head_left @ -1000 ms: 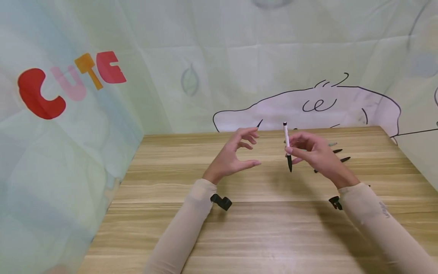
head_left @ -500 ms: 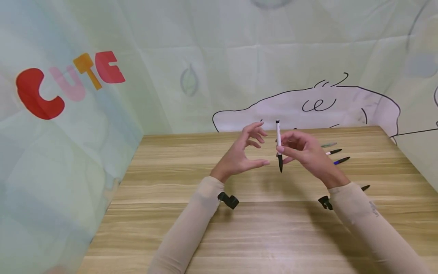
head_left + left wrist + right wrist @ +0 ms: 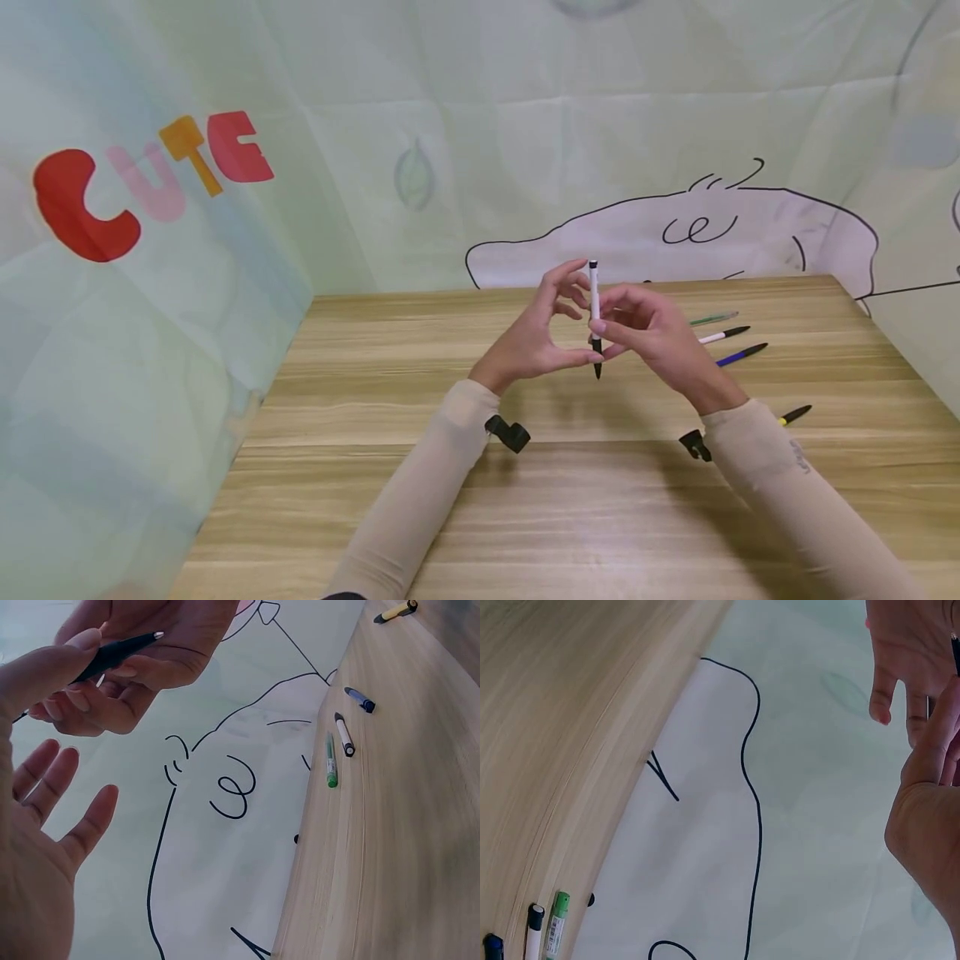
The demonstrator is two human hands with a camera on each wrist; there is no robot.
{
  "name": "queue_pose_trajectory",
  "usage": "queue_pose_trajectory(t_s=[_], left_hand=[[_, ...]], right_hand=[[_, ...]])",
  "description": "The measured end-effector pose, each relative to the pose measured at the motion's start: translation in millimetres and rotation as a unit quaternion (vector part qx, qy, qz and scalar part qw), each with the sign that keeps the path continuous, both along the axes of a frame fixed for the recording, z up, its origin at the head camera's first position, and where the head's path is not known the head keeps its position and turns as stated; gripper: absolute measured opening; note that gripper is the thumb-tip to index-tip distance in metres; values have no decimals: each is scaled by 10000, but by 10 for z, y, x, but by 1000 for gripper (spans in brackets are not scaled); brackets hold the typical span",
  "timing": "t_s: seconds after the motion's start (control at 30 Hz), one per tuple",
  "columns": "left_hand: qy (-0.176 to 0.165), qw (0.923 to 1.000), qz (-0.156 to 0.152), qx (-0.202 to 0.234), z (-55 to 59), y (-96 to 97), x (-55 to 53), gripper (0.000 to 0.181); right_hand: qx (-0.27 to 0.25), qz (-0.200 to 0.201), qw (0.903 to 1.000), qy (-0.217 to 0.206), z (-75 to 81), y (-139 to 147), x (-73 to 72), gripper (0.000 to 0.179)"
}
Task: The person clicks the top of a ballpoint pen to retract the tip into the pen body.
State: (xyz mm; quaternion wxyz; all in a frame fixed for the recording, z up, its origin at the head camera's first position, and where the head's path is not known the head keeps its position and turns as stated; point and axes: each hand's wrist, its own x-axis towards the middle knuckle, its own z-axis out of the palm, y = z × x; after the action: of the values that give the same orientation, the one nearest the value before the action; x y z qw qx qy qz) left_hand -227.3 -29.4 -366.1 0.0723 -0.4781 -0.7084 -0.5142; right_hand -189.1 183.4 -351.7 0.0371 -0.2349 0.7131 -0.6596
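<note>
Currently R grip (image 3: 651, 335) pinches white-and-black pen (image 3: 595, 293) approx. upright above surface (image 3: 420, 533); L grip (image 3: 531, 337) spread, thumb nr. pen's lower end, contact unclear. Poss. risk: thumb nudge twists it loose → drop.

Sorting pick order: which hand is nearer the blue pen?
Right. In the head view, the right hand is raised above the table, left of the blue pen; the left hand is farther left.
</note>
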Motion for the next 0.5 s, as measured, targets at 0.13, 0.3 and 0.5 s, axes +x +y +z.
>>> queue_pose_trajectory(t_s=[0.13,0.3,0.5], left_hand=[[-57,9999,-72,-72,17,-5,-8,117],[-74,9998,-188,-85,44,-1,-22,119],[-95,9996,-249,-129,79,2,-40,124]], right_hand=[[-70,36,10000,-7,-5,-24,-4,30],[-161,11,9998,-99,-7,-49,-7,32],[-190,-130,9996,-144,-2,-86,1,25]])
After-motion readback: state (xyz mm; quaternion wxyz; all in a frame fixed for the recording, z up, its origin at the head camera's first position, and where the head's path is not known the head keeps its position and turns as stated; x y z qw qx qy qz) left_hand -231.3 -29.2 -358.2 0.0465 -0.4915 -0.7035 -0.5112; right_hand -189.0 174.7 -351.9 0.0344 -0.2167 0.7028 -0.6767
